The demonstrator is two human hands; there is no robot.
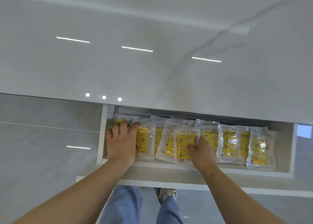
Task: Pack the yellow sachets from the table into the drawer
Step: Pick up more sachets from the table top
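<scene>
A white drawer [186, 171] stands pulled out under the glossy white table [152, 63]. Several yellow sachets in clear wrappers lie in a row inside it, some overlapping. My left hand [121, 142] lies flat with spread fingers on the sachets at the drawer's left end, covering most of the leftmost sachet [121, 120]. My right hand [201, 151] is near the drawer's middle, and its thumb and fingers pinch the lower right edge of a yellow sachet [183, 142] with star and moon prints. More sachets [230, 142] fill the right part, untouched.
The table top overhangs the drawer's rear part and hides what lies there. The drawer's front panel [237, 188] juts toward my legs [125, 205] and a white shoe [167, 194]. Grey tiled floor [42, 147] lies left of the drawer.
</scene>
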